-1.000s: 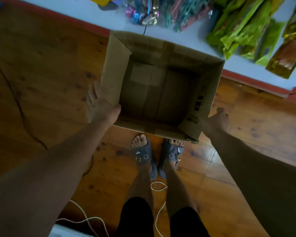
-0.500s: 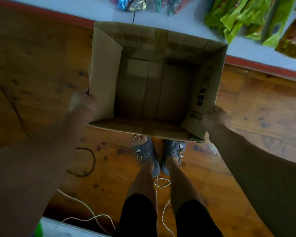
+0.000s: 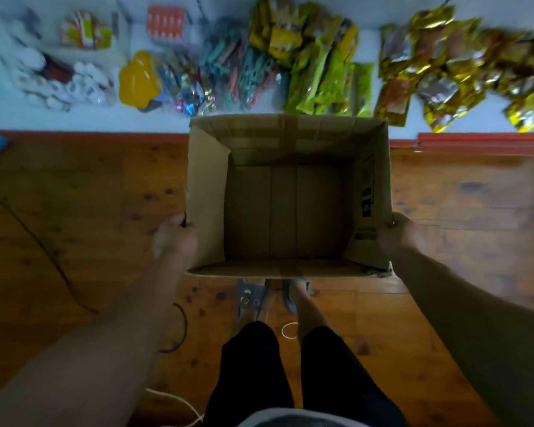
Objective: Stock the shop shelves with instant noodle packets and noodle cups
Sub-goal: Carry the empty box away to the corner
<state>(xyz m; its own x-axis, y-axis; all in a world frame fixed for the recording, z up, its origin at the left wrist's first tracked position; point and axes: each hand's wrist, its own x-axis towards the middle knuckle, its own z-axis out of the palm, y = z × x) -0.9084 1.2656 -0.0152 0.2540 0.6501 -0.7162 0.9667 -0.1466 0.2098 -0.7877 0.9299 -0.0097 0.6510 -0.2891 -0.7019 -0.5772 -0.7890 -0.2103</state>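
While the empty cardboard box [image 3: 207, 195] hung above the wooden floor [image 3: 74, 211], the left hand [image 3: 174, 238] gripped its left wall and the right hand [image 3: 398, 234] gripped its right wall, fingers curled over the rims. Green packets [image 3: 324, 84] and gold packets [image 3: 444, 66] lay blurred on the pale shelf [image 3: 90, 121] just beyond the box.
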